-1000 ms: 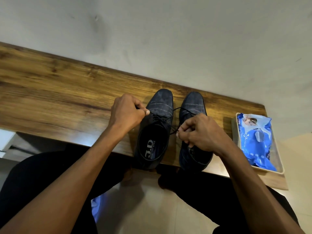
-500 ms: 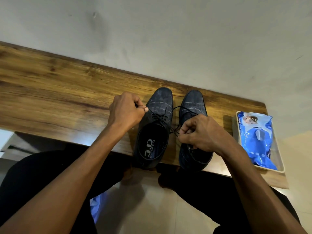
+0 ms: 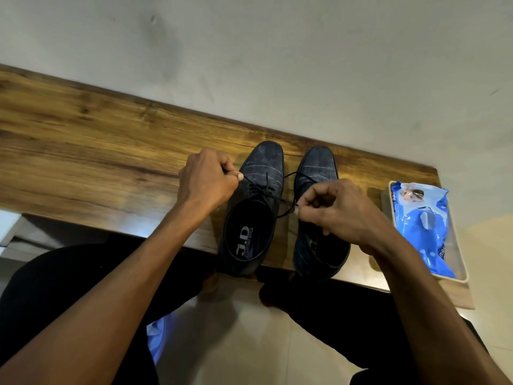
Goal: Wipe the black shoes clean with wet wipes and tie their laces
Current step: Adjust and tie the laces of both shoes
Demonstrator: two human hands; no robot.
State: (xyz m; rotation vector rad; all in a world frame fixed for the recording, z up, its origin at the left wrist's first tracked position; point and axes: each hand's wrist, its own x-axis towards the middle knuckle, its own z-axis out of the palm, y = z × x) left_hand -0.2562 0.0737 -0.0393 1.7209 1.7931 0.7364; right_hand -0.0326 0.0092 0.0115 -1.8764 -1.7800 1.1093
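A plain pale wall (image 3: 277, 65) runs behind a long wooden bench (image 3: 83, 151), and light floor tiles (image 3: 236, 343) show below between the person's dark-trousered legs. Two dark shoes stand side by side near the bench's right end, toes toward the wall and heels at the near edge. The left shoe (image 3: 258, 190) shows a printed insole; the right shoe (image 3: 316, 168) is partly covered by the right hand (image 3: 333, 212). The left hand (image 3: 206, 184) is curled just beside the left shoe's vamp, pinching one end of its black lace (image 3: 261, 187) between thumb and fingers. The right hand pinches the other end over the gap between the shoes, so the lace runs taut across the left shoe's eyelets. Further right, a blue pack of wet wipes (image 3: 422, 232) lies in a shallow pale tray (image 3: 460, 277) at the bench's end.
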